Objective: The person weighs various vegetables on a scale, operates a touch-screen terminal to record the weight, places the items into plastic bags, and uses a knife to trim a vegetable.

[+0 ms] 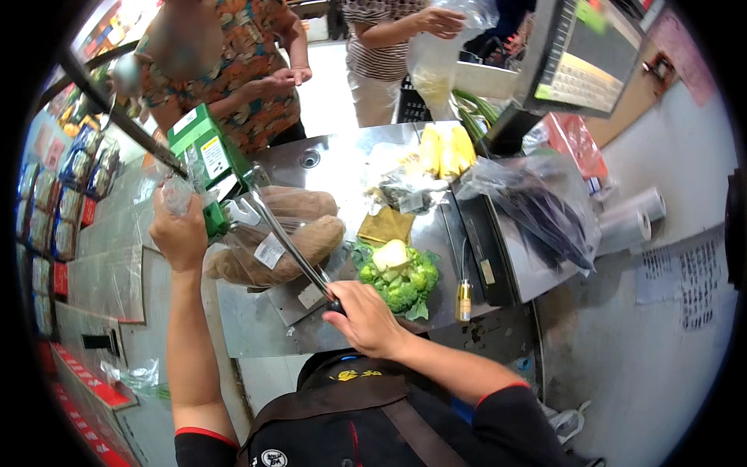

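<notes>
My left hand (178, 227) grips the bunched top of a clear plastic bag (233, 248) beside a green bag-sealing machine (213, 154). Inside that bag lie long brown root vegetables (315, 239), and a white label (269, 251) is stuck on it. My right hand (365, 318) is closed around the black grip of a long metal lever (286, 236), which runs up to the machine and crosses over the bag. Just right of this hand sits a head of broccoli (402, 286), its cut stem facing up. Behind the broccoli is a folded brown cloth (382, 226).
Yellow produce (446, 149) and dark bagged goods (402, 190) lie farther back on the steel counter (251, 330). A bag of dark purple eggplants (543, 216) rests at right, below a monitor (583, 70). Two people (251, 105) (379, 70) stand across the counter; one holds a plastic bag.
</notes>
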`<action>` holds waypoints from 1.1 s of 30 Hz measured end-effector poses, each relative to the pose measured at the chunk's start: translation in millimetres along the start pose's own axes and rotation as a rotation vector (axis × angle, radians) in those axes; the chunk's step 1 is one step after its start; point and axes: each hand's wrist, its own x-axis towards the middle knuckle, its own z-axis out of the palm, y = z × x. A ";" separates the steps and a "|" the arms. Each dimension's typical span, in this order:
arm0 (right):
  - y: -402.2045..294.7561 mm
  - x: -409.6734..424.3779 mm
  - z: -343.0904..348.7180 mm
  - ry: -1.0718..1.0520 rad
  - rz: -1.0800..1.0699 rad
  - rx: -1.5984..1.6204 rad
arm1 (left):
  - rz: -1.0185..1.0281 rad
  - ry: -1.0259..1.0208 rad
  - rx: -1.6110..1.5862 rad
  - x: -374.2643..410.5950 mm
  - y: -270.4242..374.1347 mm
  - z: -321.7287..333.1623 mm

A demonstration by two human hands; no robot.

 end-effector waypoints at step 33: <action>48.0 114.9 -378.7 0.865 -0.183 -1.111 | -0.310 -0.797 0.171 -95.0 81.5 141.3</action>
